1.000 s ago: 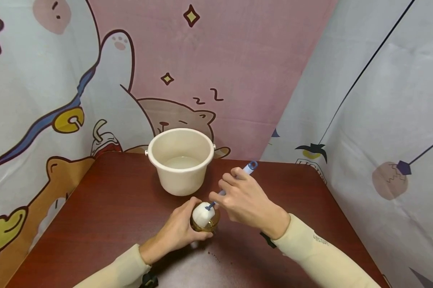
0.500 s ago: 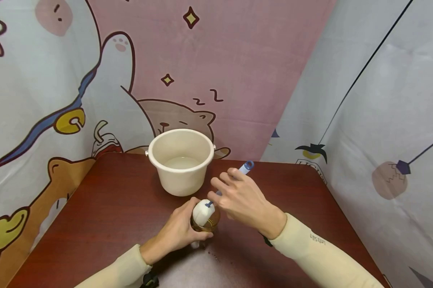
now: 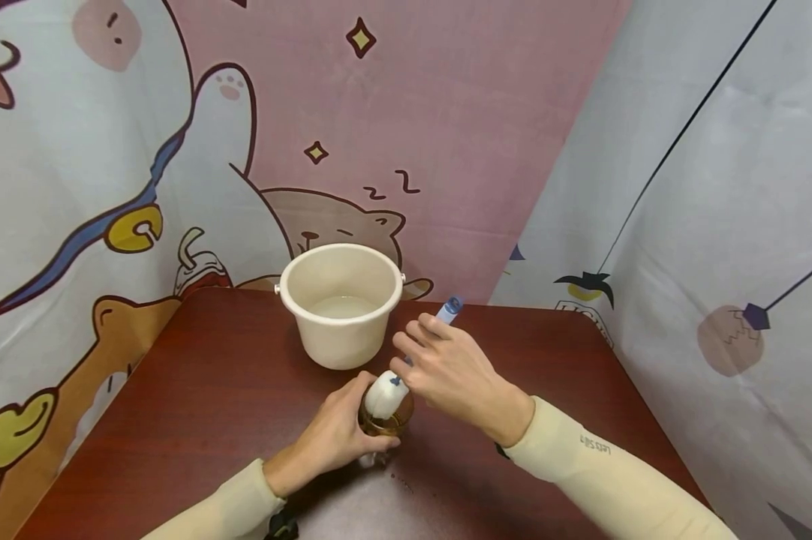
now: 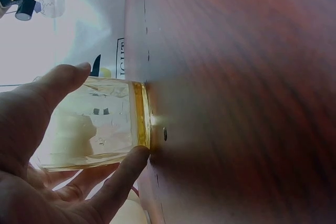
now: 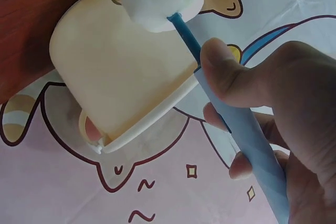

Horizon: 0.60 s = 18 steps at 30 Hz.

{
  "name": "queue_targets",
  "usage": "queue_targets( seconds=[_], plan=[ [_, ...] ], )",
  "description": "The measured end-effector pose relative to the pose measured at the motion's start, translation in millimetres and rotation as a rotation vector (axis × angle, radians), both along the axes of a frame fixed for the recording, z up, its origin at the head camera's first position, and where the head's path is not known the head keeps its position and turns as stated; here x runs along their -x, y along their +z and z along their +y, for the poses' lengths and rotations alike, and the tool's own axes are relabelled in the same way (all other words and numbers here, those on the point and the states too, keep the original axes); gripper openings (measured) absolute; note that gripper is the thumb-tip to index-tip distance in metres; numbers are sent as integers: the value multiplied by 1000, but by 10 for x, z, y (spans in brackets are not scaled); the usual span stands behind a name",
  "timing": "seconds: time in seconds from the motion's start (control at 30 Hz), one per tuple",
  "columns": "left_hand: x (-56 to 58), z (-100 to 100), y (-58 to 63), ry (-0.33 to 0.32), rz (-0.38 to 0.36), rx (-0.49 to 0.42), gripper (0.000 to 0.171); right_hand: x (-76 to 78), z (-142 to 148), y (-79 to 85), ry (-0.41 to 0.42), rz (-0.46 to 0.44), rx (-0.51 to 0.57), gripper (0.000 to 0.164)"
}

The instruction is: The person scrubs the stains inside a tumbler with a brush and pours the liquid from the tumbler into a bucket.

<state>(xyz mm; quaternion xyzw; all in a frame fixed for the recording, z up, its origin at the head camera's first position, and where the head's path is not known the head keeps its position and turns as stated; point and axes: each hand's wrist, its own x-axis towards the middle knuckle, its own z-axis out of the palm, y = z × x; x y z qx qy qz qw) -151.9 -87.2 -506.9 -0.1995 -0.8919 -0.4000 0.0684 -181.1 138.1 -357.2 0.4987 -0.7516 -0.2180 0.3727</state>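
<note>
The tabletop (image 3: 210, 405) carries a cream bucket (image 3: 341, 341) at its far side. Nearer, the right hand (image 3: 453, 375) curls closely round a blue-handled sponge brush (image 5: 236, 124), its white head (image 3: 386, 396) partly inside an amber glass (image 4: 113, 114) the left hand (image 3: 341, 424) grips, fingers wide.

A reddish-brown, streaked, glossy desk (image 3: 244, 405) carries a cream bucket (image 3: 340, 341), upright toward the back. In front of the bucket, an amber-tinted glass (image 3: 401, 415) is upright at the surface, base contact unclear; small dark specks (image 3: 407, 486) lie nearer the viewer.
</note>
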Motion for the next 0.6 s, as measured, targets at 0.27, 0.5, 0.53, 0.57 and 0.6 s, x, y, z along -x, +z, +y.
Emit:
queue_targets(
  seconds=[0.27,0.5,0.53,0.57,0.6],
  plan=[
    [3,-2,-4,13,0,12,77,56,23,36,-7,-27,-47,14],
    [10,-1,-18,13,1,20,77,68,33,66,2,-29,-87,13],
    [10,1,-18,13,2,21,77,67,35,72,2,-30,-93,13],
    [9,3,-17,15,3,22,77,65,37,78,0,-31,-101,13],
    [8,5,-16,15,4,21,77,63,40,84,-1,-32,-108,12]
  ],
)
